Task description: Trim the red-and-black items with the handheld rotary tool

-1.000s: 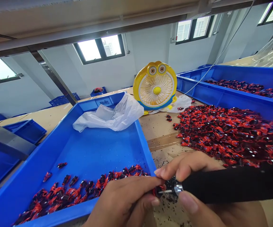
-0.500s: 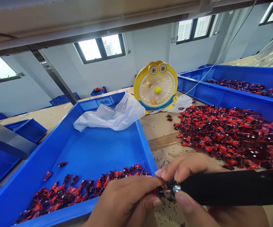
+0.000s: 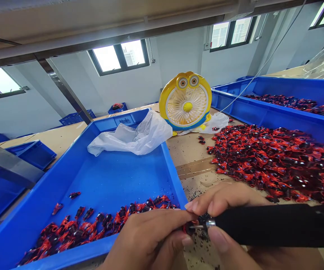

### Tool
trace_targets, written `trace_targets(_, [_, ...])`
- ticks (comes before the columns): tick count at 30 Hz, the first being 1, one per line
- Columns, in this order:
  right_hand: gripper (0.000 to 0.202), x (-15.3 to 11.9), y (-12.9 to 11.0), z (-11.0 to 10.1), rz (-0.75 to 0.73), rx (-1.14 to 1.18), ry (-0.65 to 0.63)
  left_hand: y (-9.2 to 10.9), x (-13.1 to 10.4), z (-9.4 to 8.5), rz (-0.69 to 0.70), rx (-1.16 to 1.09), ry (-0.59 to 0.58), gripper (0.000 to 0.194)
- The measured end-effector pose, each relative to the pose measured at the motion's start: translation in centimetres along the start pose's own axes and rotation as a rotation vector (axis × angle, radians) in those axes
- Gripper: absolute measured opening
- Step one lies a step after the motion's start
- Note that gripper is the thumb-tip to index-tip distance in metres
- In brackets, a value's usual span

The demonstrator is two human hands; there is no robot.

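Head view of a workbench. The left hand [image 3: 147,240] is pinching a small black-and-red part [image 3: 189,227] between thumb and forefinger, fingers closed together on it, just past the near right corner of a blue tray [image 3: 105,180]. The right hand [image 3: 229,225] is gripping a black-handled tool [image 3: 276,225], fingers wrapped tight around the handle; the tool's thin metal tip [image 3: 198,227] is touching the held part. Both hands are meeting above the bare cardboard-covered tabletop [image 3: 190,157], where dark crumbs [image 3: 195,247] are lying scattered.

Inside the blue tray, a row of similar black-and-red parts [image 3: 94,228] is lying along the near wall, and a crumpled white plastic bag [image 3: 133,137] is hanging over the far right rim. To the right of the hands, a large loose heap of the same parts [image 3: 274,157] is resting directly on the tabletop. Behind the heap, a second blue tray [image 3: 265,116] is holding more of them. A yellow cartoon-faced desk fan [image 3: 187,103] is standing upright between the two trays, at the far side of the bench.
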State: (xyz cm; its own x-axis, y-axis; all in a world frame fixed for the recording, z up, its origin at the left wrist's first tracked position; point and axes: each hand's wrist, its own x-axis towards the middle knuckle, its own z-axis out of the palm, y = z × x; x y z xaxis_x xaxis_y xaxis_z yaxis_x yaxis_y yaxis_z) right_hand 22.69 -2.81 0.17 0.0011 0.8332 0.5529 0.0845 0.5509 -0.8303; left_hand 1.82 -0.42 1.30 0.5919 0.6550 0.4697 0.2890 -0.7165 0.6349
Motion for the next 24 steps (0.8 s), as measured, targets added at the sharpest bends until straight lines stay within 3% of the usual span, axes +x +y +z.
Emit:
trace_targets(13, [0.032, -0.27, -0.57, 0.64, 0.041, 0.030, 0.055, -0.27, -0.06, 0.16, 0.016, -0.016, 0.005, 0.018])
trace_targets(20, [0.033, -0.43, 0.11, 0.26, 0.005, 0.020, 0.016, 0.05, 0.19, 0.13, 0.014, 0.001, 0.013, 0.022])
trace_targets(24, [0.011, -0.52, 0.38, 0.14, 0.005, 0.149, 0.041, 0.24, 0.47, -0.06, 0.011, 0.032, 0.035, 0.021])
